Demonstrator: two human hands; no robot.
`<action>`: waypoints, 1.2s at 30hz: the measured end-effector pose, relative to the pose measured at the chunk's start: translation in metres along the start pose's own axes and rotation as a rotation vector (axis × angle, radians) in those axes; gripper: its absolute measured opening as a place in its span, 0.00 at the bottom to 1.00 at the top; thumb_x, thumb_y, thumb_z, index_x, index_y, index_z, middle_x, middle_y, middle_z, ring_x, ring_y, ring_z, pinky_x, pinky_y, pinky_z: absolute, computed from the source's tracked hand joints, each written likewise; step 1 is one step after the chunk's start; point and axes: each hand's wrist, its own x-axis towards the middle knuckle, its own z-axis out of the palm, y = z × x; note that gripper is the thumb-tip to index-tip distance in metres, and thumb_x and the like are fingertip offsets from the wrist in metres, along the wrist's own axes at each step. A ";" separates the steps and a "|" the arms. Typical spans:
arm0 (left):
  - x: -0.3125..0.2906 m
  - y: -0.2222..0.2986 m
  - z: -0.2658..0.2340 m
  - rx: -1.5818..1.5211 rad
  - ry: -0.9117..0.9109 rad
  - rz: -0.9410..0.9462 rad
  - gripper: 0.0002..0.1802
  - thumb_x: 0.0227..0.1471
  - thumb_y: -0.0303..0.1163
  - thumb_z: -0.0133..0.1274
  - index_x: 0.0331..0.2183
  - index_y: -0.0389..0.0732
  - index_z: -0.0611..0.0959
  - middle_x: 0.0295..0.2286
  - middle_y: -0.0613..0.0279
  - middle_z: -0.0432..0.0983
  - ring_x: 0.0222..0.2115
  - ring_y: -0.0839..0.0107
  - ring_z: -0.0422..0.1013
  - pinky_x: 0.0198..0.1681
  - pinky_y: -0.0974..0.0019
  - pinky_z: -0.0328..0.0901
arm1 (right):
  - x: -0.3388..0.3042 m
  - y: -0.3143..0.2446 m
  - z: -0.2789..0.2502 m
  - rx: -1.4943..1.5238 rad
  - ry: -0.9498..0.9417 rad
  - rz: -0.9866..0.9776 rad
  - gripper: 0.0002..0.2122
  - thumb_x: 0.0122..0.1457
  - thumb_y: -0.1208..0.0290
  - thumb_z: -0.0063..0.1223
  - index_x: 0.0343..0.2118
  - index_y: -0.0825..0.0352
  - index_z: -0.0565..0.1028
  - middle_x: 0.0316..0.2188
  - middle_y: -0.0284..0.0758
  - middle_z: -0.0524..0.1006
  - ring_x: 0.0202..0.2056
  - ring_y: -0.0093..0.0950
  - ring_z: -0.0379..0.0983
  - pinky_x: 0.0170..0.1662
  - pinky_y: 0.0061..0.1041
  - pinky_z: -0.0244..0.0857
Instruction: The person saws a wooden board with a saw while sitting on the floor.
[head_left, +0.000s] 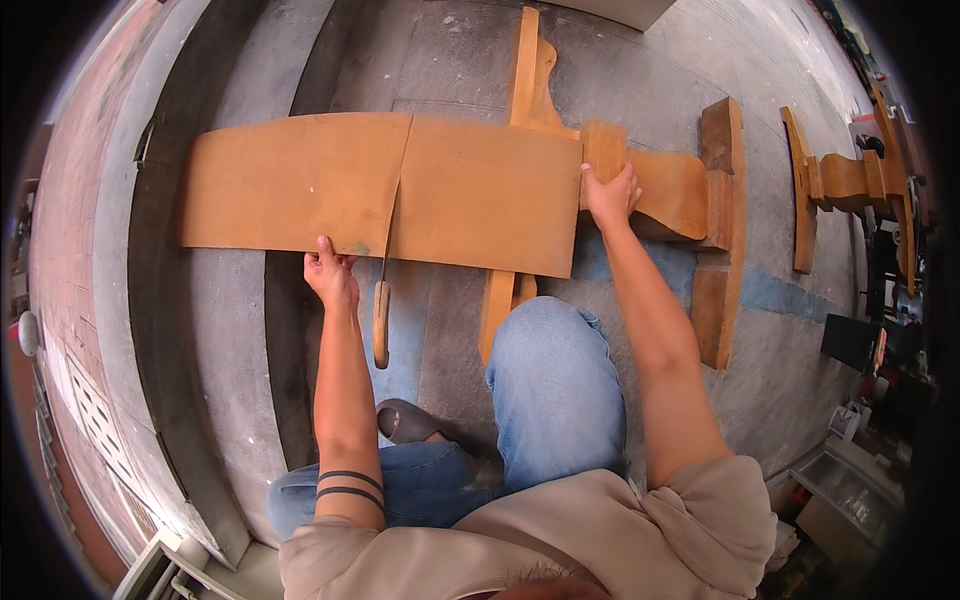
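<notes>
Gripping orange-brn board (480,195) w/ L hand (335,277), R hand (611,195) @ end.

The person's left hand (332,277) grips the orange-brown board (480,195) by its near edge (a wooden handle (381,325) juts out just beside it), while the right hand (612,193) rests at the board's right end.

Orange-brown across the wooden board (490,195); below it, brown on handle (381,320), faded blue on jeans (560,390), two dark bands on left forearm (349,440).
</notes>
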 end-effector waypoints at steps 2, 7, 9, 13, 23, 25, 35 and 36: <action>0.004 -0.003 0.006 -0.031 0.009 0.014 0.14 0.67 0.41 0.58 0.41 0.42 0.74 0.34 0.61 0.81 0.30 0.68 0.79 0.32 0.61 0.78 | -0.008 -0.002 -0.004 0.014 0.019 -0.020 0.49 0.53 0.50 0.69 0.70 0.76 0.58 0.65 0.54 0.66 0.66 0.54 0.58 0.70 0.46 0.53; 0.013 -0.002 0.020 -0.018 -0.003 -0.028 0.14 0.68 0.42 0.57 0.42 0.43 0.74 0.35 0.62 0.81 0.32 0.67 0.80 0.33 0.62 0.77 | -0.006 0.005 -0.004 0.017 0.007 -0.042 0.47 0.54 0.52 0.69 0.69 0.75 0.59 0.67 0.53 0.65 0.67 0.53 0.58 0.70 0.45 0.53; 0.012 0.000 0.019 -0.012 0.002 -0.051 0.14 0.69 0.43 0.55 0.43 0.43 0.74 0.36 0.62 0.81 0.34 0.67 0.80 0.35 0.62 0.77 | -0.006 0.002 -0.005 0.002 -0.011 -0.059 0.46 0.54 0.52 0.69 0.70 0.74 0.59 0.67 0.53 0.65 0.67 0.53 0.58 0.70 0.46 0.53; -0.003 0.021 0.018 0.131 -0.018 -0.200 0.20 0.72 0.45 0.48 0.51 0.39 0.73 0.44 0.53 0.78 0.40 0.57 0.80 0.45 0.52 0.78 | -0.003 -0.003 -0.010 -0.048 -0.119 -0.070 0.45 0.57 0.50 0.65 0.71 0.72 0.57 0.68 0.54 0.62 0.69 0.54 0.55 0.72 0.47 0.47; -0.132 0.107 0.016 1.082 -0.463 -0.293 0.50 0.58 0.56 0.64 0.62 0.23 0.67 0.57 0.35 0.73 0.60 0.50 0.71 0.62 0.53 0.66 | -0.084 -0.164 0.068 -0.298 -0.606 -0.418 0.43 0.69 0.41 0.40 0.77 0.61 0.40 0.78 0.48 0.28 0.77 0.48 0.19 0.76 0.56 0.19; -0.137 0.099 0.019 1.229 -0.468 -0.147 0.43 0.61 0.55 0.61 0.59 0.27 0.71 0.51 0.37 0.78 0.53 0.52 0.76 0.56 0.52 0.70 | -0.093 -0.204 0.054 -0.412 -0.741 -0.229 0.42 0.71 0.40 0.34 0.78 0.57 0.35 0.78 0.44 0.22 0.77 0.45 0.13 0.74 0.59 0.15; -0.117 0.046 0.018 0.993 -0.417 -0.106 0.34 0.73 0.56 0.41 0.33 0.33 0.80 0.18 0.63 0.73 0.20 0.71 0.70 0.26 0.62 0.65 | -0.118 -0.200 0.123 -0.358 -0.155 -0.235 0.34 0.74 0.50 0.31 0.77 0.61 0.47 0.79 0.45 0.38 0.78 0.48 0.29 0.74 0.62 0.20; -0.126 0.048 0.017 0.985 -0.408 -0.114 0.34 0.72 0.56 0.41 0.32 0.33 0.80 0.17 0.63 0.73 0.20 0.71 0.70 0.26 0.61 0.65 | -0.121 -0.191 0.126 -0.354 -0.139 -0.247 0.33 0.73 0.51 0.31 0.77 0.61 0.47 0.79 0.44 0.38 0.78 0.48 0.29 0.74 0.62 0.20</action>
